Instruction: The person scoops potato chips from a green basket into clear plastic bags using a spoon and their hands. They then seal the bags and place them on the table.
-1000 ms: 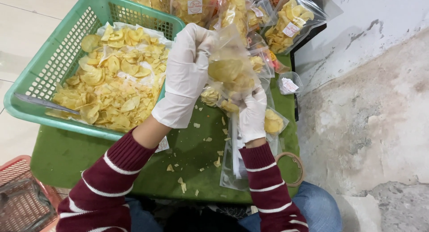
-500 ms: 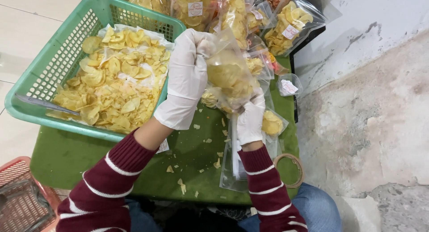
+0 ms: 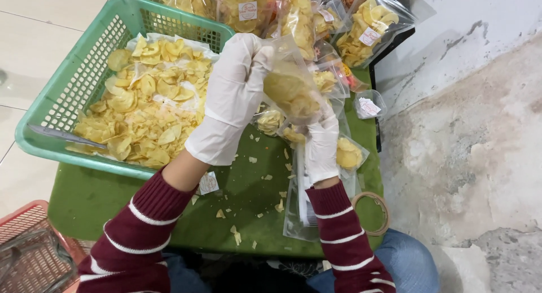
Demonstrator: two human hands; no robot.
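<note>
Two gloved hands hold one clear bag of yellow chips (image 3: pixel 291 90) above our green table (image 3: pixel 84 200). Our left hand (image 3: pixel 234 98) pinches its top; our right hand (image 3: pixel 322 143) cups it below, right of the green basket (image 3: pixel 73 90).

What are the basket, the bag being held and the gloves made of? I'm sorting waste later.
Basket: likely moulded plastic, matte green, with a grid of holes. Bag: thin clear glossy plastic film; chips show through. Left hand and right hand gloves: thin white latex or similar, wrinkled.
</note>
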